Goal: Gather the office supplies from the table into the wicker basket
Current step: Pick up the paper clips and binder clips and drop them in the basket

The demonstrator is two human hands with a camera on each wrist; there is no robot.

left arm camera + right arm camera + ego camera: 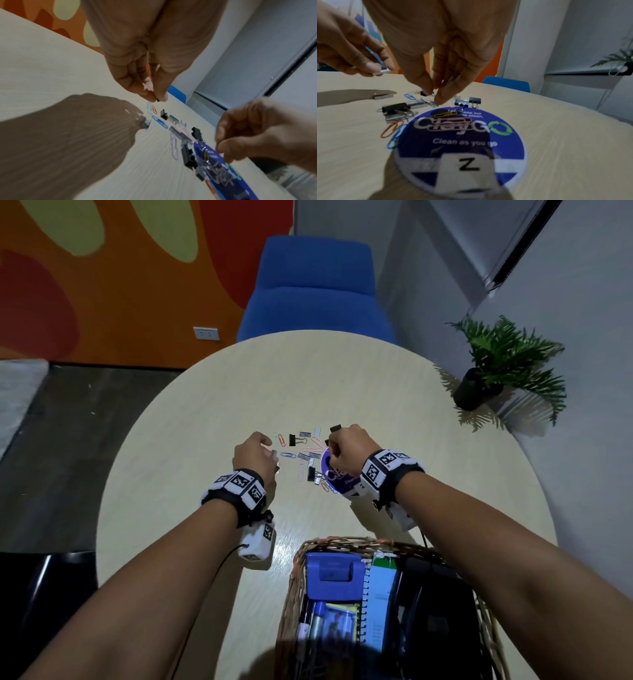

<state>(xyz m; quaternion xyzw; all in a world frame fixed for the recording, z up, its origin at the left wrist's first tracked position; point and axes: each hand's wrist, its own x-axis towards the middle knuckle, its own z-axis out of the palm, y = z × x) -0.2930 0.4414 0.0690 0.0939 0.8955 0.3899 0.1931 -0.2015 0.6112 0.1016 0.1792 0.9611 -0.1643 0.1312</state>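
- Paper clips [301, 470], black binder clips [293, 439] and staple strips [303, 456] lay scattered mid-bench [376, 392], partly on a round blue "ClayGo" sticker [471, 142].
- The left hand [254, 455] pinched a staple strip in its fingers [373, 66].
- The right hand [349, 450] pinched a small black clip; motion blur obscured details.
- The wicker basket [291, 583] at the near edge held a blue hole punch [334, 577], notebook [380, 604] and pens [317, 621].

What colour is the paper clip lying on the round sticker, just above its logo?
Yellow; the paper clip on the round sticker shows best in the right wrist view.
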